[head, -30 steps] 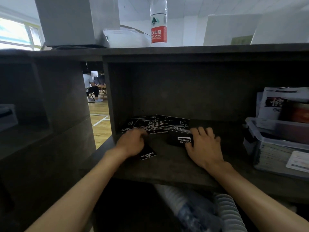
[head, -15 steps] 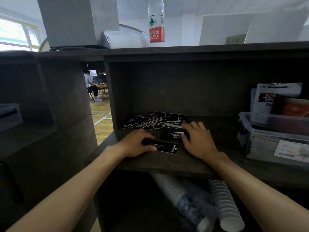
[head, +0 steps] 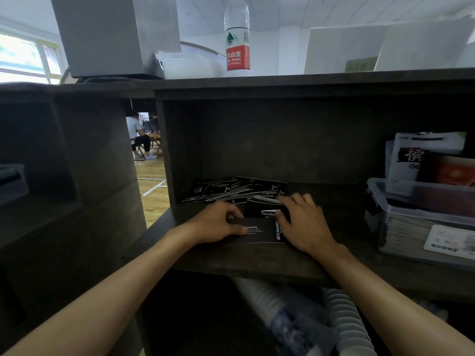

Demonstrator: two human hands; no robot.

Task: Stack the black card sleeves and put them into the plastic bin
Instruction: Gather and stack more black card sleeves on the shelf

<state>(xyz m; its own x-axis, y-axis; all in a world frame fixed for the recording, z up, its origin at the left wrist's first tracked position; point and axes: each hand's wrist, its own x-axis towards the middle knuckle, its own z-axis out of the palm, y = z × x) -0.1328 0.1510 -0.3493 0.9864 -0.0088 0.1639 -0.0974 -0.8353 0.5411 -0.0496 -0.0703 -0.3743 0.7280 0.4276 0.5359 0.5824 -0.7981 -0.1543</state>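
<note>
Several black card sleeves with white print lie fanned out at the back of a dark shelf. One black sleeve lies flat near the shelf's front, and my left hand pinches its left end with thumb and fingers. A second sleeve lies just behind it. My right hand rests on the right ends of both, fingers spread toward the pile. The clear plastic bin stands on the shelf at the right.
The bin holds stacked cards and upright packets. A water bottle and a white box stand on the shelf top. Stacked paper cups lie below the shelf. A seated person is far off at the left.
My left hand has slid the front sleeve rightward until its right end meets my right hand. My right hand has stayed on the sleeve behind it.
</note>
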